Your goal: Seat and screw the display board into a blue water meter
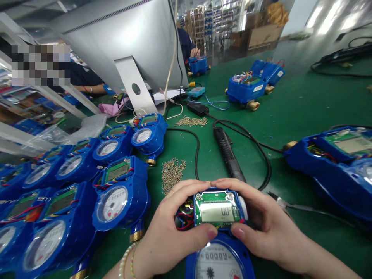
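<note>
Right in front of me is a blue water meter (221,252) with a round dial and a green circuit board whose small display (216,212) is lit. My left hand (171,228) wraps its left side, thumb on the lower edge of the board and fingers over the top. From the right, my right hand (267,224) grips the same meter, its thumb near the board's lower right corner. The fingertips of both hands meet at the far edge. Wires and a round part show in the housing beside my left fingers. The meter's lower end is cut off by the frame.
Rows of blue meters (120,197) stand at left. Two piles of small screws (173,174) lie beyond my hands, near a black electric screwdriver (228,153) and its cable. Another open meter (334,162) is at right. A monitor (124,42) stands behind; co-workers sit beyond it.
</note>
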{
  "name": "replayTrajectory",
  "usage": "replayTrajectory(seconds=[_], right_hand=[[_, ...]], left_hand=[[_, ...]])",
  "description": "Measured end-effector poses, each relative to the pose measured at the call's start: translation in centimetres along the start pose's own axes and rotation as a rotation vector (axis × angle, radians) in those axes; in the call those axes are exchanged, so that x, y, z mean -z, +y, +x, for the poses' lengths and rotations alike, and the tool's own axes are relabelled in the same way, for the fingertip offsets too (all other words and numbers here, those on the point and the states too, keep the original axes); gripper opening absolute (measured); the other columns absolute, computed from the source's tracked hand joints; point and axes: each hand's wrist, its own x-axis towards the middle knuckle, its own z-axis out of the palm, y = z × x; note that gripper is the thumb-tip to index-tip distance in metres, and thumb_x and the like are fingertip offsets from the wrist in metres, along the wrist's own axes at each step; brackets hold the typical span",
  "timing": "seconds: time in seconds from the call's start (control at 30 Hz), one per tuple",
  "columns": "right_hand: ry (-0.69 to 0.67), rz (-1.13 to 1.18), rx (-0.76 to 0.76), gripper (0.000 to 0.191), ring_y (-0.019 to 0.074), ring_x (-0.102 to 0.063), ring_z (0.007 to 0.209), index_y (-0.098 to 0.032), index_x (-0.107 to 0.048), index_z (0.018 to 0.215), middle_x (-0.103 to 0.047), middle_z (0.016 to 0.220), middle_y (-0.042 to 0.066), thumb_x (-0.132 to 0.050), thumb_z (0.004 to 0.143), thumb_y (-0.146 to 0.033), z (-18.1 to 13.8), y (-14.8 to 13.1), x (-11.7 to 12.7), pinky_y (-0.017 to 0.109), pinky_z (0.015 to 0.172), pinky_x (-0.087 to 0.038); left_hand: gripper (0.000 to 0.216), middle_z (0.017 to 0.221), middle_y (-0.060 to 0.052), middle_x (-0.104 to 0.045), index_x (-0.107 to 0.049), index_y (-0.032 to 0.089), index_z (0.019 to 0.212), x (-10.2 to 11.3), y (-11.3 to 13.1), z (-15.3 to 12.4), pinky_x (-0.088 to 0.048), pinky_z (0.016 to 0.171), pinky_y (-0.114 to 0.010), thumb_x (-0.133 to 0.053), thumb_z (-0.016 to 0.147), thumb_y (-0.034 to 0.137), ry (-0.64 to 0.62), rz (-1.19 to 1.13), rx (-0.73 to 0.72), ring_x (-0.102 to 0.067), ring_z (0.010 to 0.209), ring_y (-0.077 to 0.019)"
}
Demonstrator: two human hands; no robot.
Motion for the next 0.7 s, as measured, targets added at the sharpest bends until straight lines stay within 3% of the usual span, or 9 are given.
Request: replayTrajectory(seconds=[0.13,0.23,0.33,0.43,0.53,0.6,0.7], right_hand=[[-0.056,-0.031,-0.011,0.054,0.0222,-0.048,0.126,-0.034,-0.046,0.133,-0.045,0.140,0.005,-0.067,0.083,-0.035,-0.1,-0.1,0.7,0.032,0.103,-0.043],[-0.035,-0.106,-0.001,0.058,0.0245,-0.046,0.128,-0.032,-0.046,0.136,-0.045,0.141,0.006,-0.058,0.084,-0.055,0.2,-0.5,1.9,0.036,0.103,-0.042],[0.223,-0.315,-0.001,0.058,0.0238,-0.054,0.115,-0.028,-0.045,0.136,-0.054,0.130,0.009,-0.042,0.089,-0.062,2.2,-1.1,3.5,0.039,0.091,-0.050],[0.540,-0.720,-0.103,0.074,0.0274,-0.059,0.098,-0.019,-0.046,0.135,-0.061,0.110,0.012,-0.060,0.076,-0.062,5.9,-1.0,4.9,0.044,0.085,-0.048],[0.597,-0.806,-0.154,0.085,0.0294,-0.060,0.083,-0.014,-0.053,0.128,-0.063,0.087,0.010,-0.079,0.058,-0.054,9.1,0.3,5.6,0.048,0.082,-0.045],[0.590,-0.789,-0.137,0.073,0.0241,-0.060,0.075,-0.016,-0.059,0.118,-0.063,0.079,0.007,-0.084,0.055,-0.044,10.3,1.0,5.8,0.042,0.079,-0.046],[0.539,-0.680,-0.042,0.034,0.0120,-0.054,0.059,-0.017,-0.064,0.099,-0.059,0.067,-0.001,-0.074,0.074,-0.037,10.6,0.6,6.1,0.029,0.064,-0.047]], left_hand=[[0.050,0.124,0.003,-0.056,-0.056,0.037,0.120,-0.5,0.1,0.1,-0.042,0.101,-0.030,-0.077,0.075,0.031,0.033,0.036,-0.053,-0.049,0.119,-0.0212],[0.051,0.124,0.001,-0.055,-0.057,0.036,0.119,-0.6,0.1,0.1,-0.042,0.101,-0.032,-0.077,0.073,0.027,0.030,0.017,-0.032,-0.051,0.117,-0.0224],[0.050,0.123,-0.001,-0.055,-0.059,0.031,0.117,-0.5,0.4,0.1,-0.042,0.100,-0.034,-0.077,0.071,0.026,0.022,-0.019,-0.010,-0.052,0.114,-0.0238],[0.049,0.120,-0.003,-0.056,-0.061,0.028,0.116,-0.4,0.7,0.0,-0.042,0.099,-0.034,-0.077,0.070,0.026,0.025,-0.041,-0.009,-0.054,0.112,-0.0239],[0.050,0.119,-0.004,-0.056,-0.061,0.026,0.116,-0.5,0.8,-0.2,-0.042,0.098,-0.035,-0.077,0.069,0.027,0.035,-0.058,-0.006,-0.054,0.110,-0.0241],[0.051,0.121,-0.004,-0.055,-0.061,0.027,0.117,-0.6,0.6,-0.3,-0.041,0.099,-0.037,-0.078,0.069,0.028,0.044,-0.069,0.003,-0.053,0.111,-0.0249],[0.052,0.120,-0.003,-0.056,-0.062,0.027,0.116,-0.7,0.5,-0.4,-0.042,0.099,-0.037,-0.079,0.067,0.026,0.052,-0.096,0.004,-0.054,0.110,-0.0243]])
